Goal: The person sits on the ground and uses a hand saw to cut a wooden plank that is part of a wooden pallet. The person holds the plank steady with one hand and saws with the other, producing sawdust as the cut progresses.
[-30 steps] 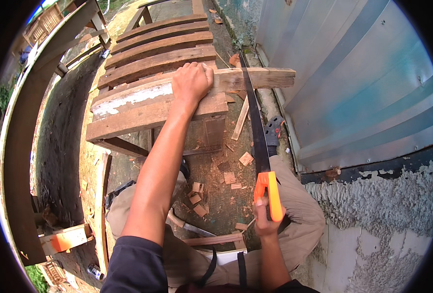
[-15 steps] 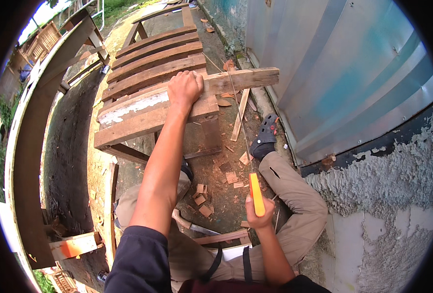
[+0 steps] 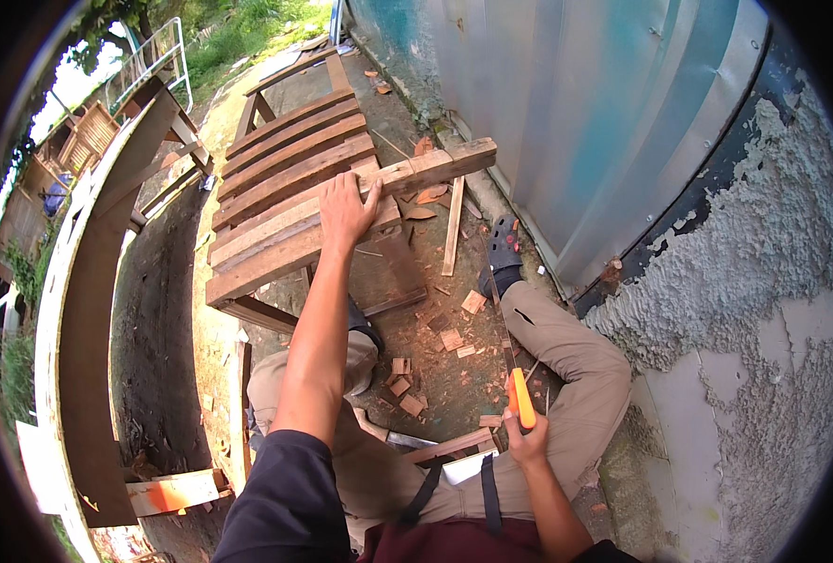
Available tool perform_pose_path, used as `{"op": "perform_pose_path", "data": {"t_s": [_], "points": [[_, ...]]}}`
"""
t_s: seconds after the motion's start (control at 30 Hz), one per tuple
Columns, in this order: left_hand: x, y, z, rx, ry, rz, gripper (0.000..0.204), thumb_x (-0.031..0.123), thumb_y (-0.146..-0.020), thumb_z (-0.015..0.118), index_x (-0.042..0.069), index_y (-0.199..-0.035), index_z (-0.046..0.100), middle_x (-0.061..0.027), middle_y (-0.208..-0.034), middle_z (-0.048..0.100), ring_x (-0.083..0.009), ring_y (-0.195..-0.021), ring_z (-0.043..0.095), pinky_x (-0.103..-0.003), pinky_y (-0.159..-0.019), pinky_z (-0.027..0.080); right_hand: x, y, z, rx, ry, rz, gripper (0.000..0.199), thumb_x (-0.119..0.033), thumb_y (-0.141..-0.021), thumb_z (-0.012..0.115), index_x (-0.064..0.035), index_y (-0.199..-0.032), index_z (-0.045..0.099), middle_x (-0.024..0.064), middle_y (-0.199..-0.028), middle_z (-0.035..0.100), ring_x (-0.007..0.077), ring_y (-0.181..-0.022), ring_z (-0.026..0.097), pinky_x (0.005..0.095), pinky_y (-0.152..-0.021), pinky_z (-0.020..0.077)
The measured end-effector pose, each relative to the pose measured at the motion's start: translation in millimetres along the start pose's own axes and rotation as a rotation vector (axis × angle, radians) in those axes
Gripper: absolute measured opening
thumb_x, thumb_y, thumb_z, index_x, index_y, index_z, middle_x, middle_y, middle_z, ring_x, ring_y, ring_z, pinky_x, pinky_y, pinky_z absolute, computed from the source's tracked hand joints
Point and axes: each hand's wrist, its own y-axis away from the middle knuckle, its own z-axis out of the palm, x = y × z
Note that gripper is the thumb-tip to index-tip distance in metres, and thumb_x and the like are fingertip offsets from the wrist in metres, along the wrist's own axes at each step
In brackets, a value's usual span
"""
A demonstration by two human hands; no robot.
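A long wooden plank (image 3: 440, 165) lies across the near end of a slatted wooden bench (image 3: 290, 159), its right end jutting past the bench. My left hand (image 3: 346, 211) grips the plank from above, thumb apart along its side. My right hand (image 3: 527, 439) is closed round the yellow-orange handle of a handsaw (image 3: 507, 342), low beside my right knee. The saw's thin blade points up and away, its tip near my dark clog, apart from the plank. A large knife (image 3: 412, 438), partly hidden by my leg, lies on the ground between my legs.
Wood offcuts (image 3: 451, 339) and chips litter the ground between my feet. A thin wooden strip (image 3: 454, 227) lies right of the bench. A corrugated metal sheet (image 3: 576, 122) and rough plastered wall (image 3: 735, 272) stand close on the right. A long wooden frame (image 3: 92, 310) stands left.
My right hand has drawn the saw down and back, away from the plank. The plank's white-patched face no longer shows; my left hand's grip has opened out slightly. The view has shifted.
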Motion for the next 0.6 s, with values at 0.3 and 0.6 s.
{"op": "perform_pose_path", "data": {"t_s": [0.3, 0.6], "points": [[21, 34, -11, 0.083, 0.162, -0.112, 0.05, 0.036, -0.09, 0.074, 0.001, -0.122, 0.058, -0.0193, -0.12, 0.062, -0.038, -0.117, 0.056, -0.048, -0.104, 0.042, -21, 3, -1, -0.104, 0.069, -0.105, 0.019, -0.015, -0.094, 0.07, 0.0024, -0.085, 0.068, 0.0085, -0.067, 0.067, 0.0152, -0.062, 0.066, 0.0327, -0.059, 0.0492], [-2, 24, -14, 0.04, 0.154, -0.049, 0.05, 0.044, -0.089, 0.076, 0.004, -0.114, 0.06, -0.0176, -0.115, 0.065, -0.0375, -0.113, 0.058, -0.048, -0.097, 0.044, -16, 9, 1, -0.143, 0.061, -0.088, 0.019, -0.015, -0.095, 0.07, 0.003, -0.088, 0.07, 0.0091, -0.07, 0.07, 0.0162, -0.065, 0.069, 0.032, -0.062, 0.0518]]}}
